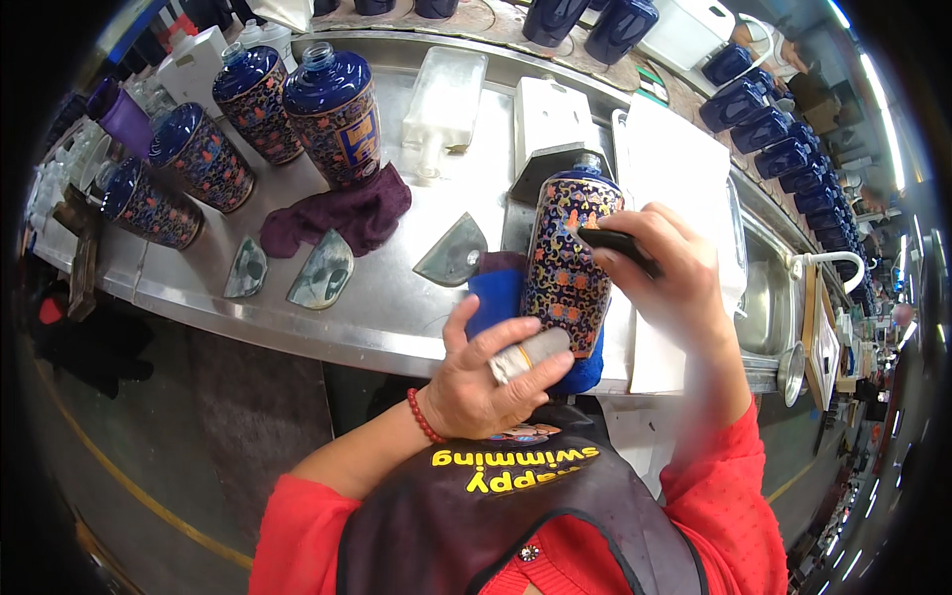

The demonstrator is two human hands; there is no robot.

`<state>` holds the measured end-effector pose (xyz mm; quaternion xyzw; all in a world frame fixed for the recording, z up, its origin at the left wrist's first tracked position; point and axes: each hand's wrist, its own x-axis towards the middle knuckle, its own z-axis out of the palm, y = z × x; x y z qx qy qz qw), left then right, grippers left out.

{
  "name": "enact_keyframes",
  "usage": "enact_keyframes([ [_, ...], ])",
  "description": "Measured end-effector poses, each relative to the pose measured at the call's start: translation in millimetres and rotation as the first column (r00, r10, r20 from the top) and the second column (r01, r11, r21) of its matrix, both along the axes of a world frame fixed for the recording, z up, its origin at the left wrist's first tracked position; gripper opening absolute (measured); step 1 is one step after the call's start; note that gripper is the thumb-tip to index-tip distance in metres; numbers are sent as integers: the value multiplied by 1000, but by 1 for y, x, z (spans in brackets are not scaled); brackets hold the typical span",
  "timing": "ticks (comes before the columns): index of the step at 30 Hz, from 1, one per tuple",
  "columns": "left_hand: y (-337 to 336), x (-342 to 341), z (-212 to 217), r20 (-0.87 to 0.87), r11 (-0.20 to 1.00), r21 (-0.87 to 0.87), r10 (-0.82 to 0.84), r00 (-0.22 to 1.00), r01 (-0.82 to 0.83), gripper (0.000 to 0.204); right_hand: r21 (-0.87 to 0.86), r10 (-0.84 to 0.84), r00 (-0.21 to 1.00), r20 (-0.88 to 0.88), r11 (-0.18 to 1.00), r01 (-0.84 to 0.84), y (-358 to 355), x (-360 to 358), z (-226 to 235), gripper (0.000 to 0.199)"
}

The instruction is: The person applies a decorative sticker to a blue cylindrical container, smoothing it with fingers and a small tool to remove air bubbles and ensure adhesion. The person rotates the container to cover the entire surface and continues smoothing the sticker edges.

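Observation:
A dark blue bottle with a colourful floral decal (572,263) lies tilted in front of me, its clear glass neck pointing away. My left hand (496,382) holds the bottle's base end, fingers curved over it; a greyish-white cover with a yellowish band (534,355) sits on one finger. In my right hand (674,263) is a dark, smooth hand tool, perhaps a scraper (620,246), with its end against the bottle's decorated face. A blue cloth (496,297) lies beneath and beside the bottle. Its neck end is next to a dark angular support (545,164).
Several decorated bottles (332,114) stand at the left, near a purple cloth (342,213). Flat grey-green pieces (322,270) lie on the metal worktop (387,317). A clear plastic container (443,99) is farther back. On the right are white sheets (669,169), a sink (764,297) and rows of blue bottles (764,129).

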<state>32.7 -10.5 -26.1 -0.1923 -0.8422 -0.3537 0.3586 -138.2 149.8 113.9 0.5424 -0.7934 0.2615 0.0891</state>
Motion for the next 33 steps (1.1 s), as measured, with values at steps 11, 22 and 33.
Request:
enact_keyframes([
  [11,-18,-57,12,223,997,-63,68,973,-55,71,-193,-271,945,181,933,304,37,18,-54,40],
  [22,-20,-59,21,240,982,-172,118,964,-77,79,-14,-304,950,75,952,306,35,46,-71,57],
  [33,-22,-60,22,245,988,-146,91,965,-56,82,-6,-281,909,308,955,298,35,45,-69,57],
])
